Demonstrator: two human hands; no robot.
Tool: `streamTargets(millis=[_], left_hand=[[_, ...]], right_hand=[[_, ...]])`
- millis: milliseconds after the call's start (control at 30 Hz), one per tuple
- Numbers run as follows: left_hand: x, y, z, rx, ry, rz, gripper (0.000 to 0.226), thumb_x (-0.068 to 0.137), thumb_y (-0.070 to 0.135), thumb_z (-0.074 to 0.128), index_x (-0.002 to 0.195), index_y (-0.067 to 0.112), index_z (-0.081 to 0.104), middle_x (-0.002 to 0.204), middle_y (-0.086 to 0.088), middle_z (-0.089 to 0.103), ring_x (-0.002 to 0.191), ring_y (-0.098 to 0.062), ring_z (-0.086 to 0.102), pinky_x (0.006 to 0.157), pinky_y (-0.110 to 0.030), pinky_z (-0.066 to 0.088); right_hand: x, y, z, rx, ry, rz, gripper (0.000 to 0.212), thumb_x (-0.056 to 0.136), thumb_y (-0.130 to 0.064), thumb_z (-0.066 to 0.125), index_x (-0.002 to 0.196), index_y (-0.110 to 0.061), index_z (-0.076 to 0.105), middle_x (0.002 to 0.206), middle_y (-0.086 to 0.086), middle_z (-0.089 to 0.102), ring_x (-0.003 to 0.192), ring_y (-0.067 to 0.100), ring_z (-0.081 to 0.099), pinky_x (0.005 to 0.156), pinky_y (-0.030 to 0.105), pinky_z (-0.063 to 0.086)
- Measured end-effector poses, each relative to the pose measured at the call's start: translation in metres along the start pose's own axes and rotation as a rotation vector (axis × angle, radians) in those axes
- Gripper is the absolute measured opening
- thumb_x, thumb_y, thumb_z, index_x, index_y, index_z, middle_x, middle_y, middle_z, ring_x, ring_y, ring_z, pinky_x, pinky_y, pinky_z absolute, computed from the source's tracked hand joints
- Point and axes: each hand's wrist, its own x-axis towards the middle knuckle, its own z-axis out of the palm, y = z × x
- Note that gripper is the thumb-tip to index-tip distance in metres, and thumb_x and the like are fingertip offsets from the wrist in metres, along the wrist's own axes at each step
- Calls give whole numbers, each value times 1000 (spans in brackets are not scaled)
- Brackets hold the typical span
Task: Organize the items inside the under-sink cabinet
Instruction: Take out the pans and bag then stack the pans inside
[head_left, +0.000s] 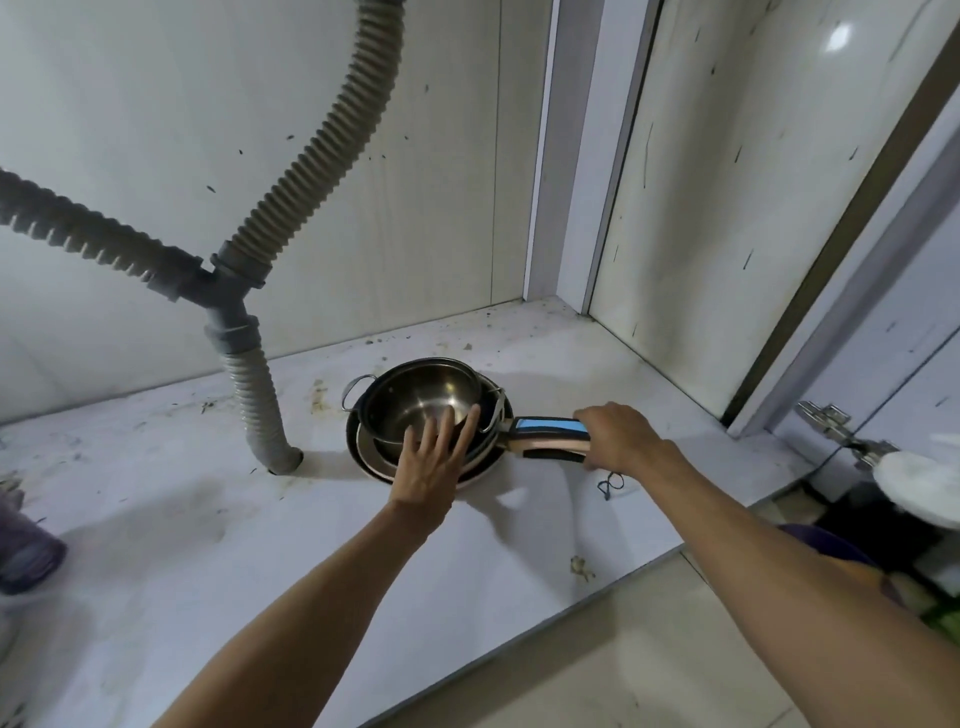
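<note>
left hand (434, 462) spread flat on the stacked pans (415, 410); right hand (621, 436) wrapped round the pan handle (550, 439)

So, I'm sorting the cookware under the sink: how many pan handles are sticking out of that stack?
2: a blue-topped handle with a pink handle directly beneath it, both gripped by the right hand. More may be hidden.
</note>
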Motion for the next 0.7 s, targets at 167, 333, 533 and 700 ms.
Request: streamTargets(millis=[167, 333, 533, 700], left_hand=[[12, -14, 7, 22, 30, -8, 127, 56, 26, 85, 152, 18, 1, 143, -17, 43, 124, -35, 48, 97, -48, 43], [30, -41, 10, 102, -26, -79, 115, 81, 22, 67, 147, 22, -27, 158, -16, 8, 144, -35, 15, 114, -51, 20], [61, -86, 16, 258, -42, -187, 125, 77, 33, 73, 146, 19, -30, 158, -19, 6, 143, -37, 17, 111, -51, 25], [82, -114, 24, 283, -87, -244, 121, 81, 36, 69, 143, 18, -33, 158, -21, 3, 144, -38, 14, 112, -53, 25]], right_hand=[[13, -9, -4, 77, -40, 46, 41, 64, -23, 85, 97, -15, 65, 84, 2, 60, 75, 22, 57, 60, 27, 39], [41, -31, -11, 107, -5, 26, 44, 63, -22, 85, 102, -15, 65, 95, 6, 66, 78, 23, 56, 62, 28, 40], [84, -69, -17, 109, 46, -22, 50, 67, -22, 85, 112, -15, 62, 104, 8, 66, 82, 25, 58, 66, 28, 41], [120, -86, -14, 146, 125, -52, 44, 75, -14, 76, 116, -16, 61, 109, 8, 67, 98, 28, 62, 75, 30, 44]])
